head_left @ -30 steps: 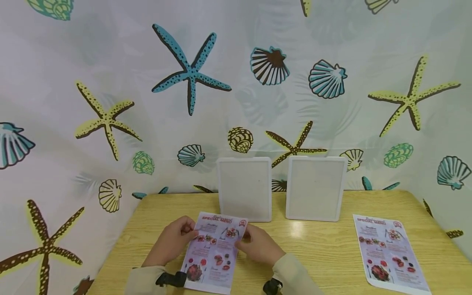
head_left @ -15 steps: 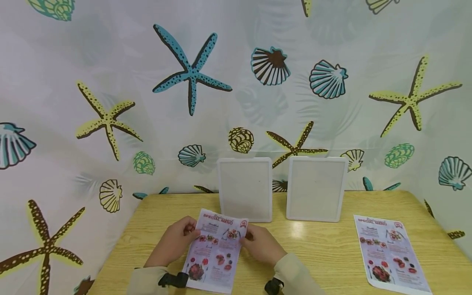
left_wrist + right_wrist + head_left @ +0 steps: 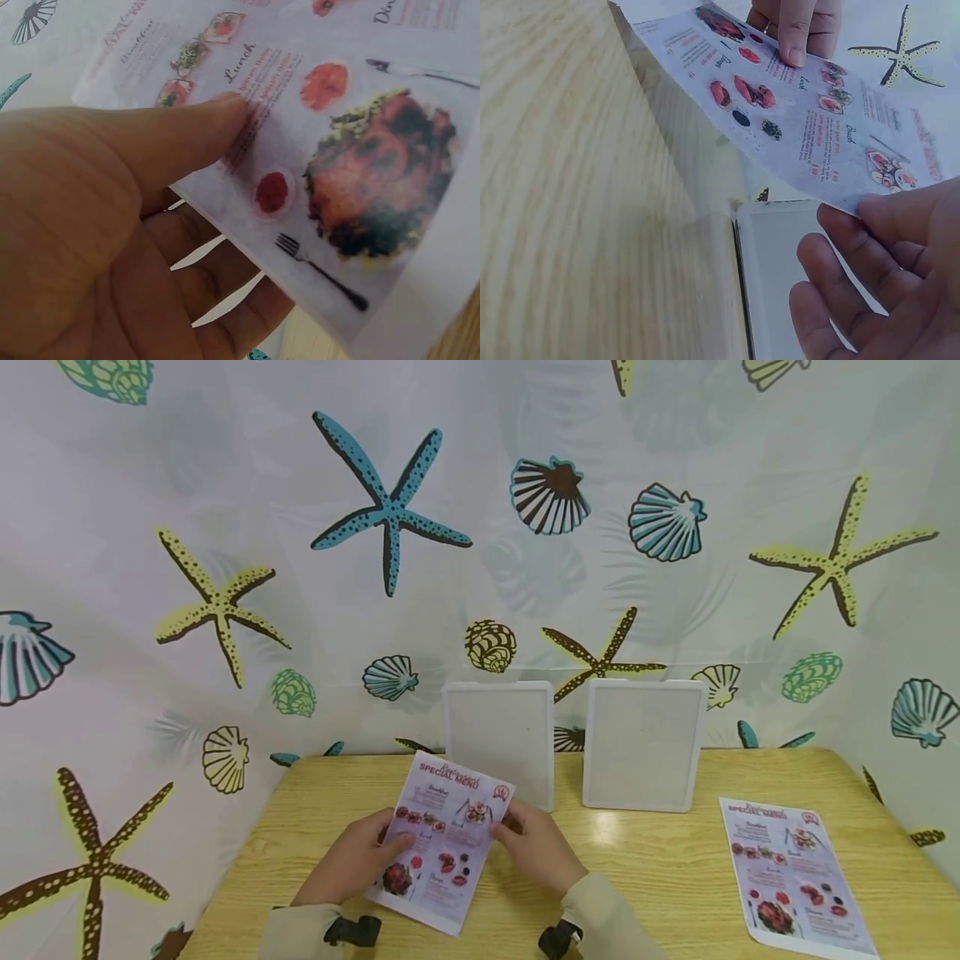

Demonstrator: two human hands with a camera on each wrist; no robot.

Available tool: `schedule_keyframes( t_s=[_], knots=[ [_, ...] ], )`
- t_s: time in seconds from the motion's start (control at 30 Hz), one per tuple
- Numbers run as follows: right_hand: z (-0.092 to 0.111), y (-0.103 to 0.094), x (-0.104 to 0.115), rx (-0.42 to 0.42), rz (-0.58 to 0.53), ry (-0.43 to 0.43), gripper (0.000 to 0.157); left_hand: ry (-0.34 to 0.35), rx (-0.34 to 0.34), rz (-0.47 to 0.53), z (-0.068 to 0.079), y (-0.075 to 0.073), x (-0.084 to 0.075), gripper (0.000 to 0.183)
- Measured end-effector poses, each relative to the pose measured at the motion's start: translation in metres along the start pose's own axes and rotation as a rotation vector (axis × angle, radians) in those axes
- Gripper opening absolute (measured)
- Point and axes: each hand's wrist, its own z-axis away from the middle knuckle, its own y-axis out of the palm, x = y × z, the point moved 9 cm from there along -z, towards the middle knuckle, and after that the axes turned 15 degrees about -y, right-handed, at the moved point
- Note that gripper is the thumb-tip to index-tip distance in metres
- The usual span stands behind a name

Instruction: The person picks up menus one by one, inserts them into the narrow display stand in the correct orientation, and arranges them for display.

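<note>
A printed menu sheet [image 3: 442, 852], headed "Special Menu" with food pictures, is held up over the table, tilted, between both hands. My left hand [image 3: 356, 857] pinches its left edge, the thumb lying on the printed face and the fingers behind, as the left wrist view shows. At the right edge, my right hand [image 3: 540, 847] pinches the paper between thumb and index finger; in the right wrist view the other fingers [image 3: 832, 277] spread loosely below. The sheet's top overlaps the left white-framed board [image 3: 501, 727] in the head view.
Another white-framed board [image 3: 645, 743] stands upright beside the first at the back of the wooden table [image 3: 630, 877]. A second menu sheet [image 3: 795, 872] lies flat at the right. Behind hangs a curtain [image 3: 480, 585] printed with starfish and shells.
The menu sheet has risen and tipped clockwise, its bottom edge lifting higher. My left thumb has shifted further down and onto the sheet. Boards and second sheet stay put.
</note>
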Motion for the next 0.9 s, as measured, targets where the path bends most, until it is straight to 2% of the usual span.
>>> schedule_keyframes(
  t_s=[0.2, 0.53, 0.9],
  knots=[
    [-0.0013, -0.0040, -0.0011, -0.026, -0.009, -0.004, 0.020, 0.014, -0.041, -0.026, -0.0002, -0.0024, -0.0010, 0.025],
    [-0.0023, -0.0050, 0.0017, -0.044, -0.078, -0.032, 0.016, -0.019, -0.089, -0.007, -0.0028, -0.0050, -0.0003, 0.019],
    [-0.0031, -0.0018, 0.0011, -0.027, -0.076, -0.032, 0.010, -0.012, -0.128, 0.047, -0.0040, -0.0097, -0.0018, 0.022]
  ],
)
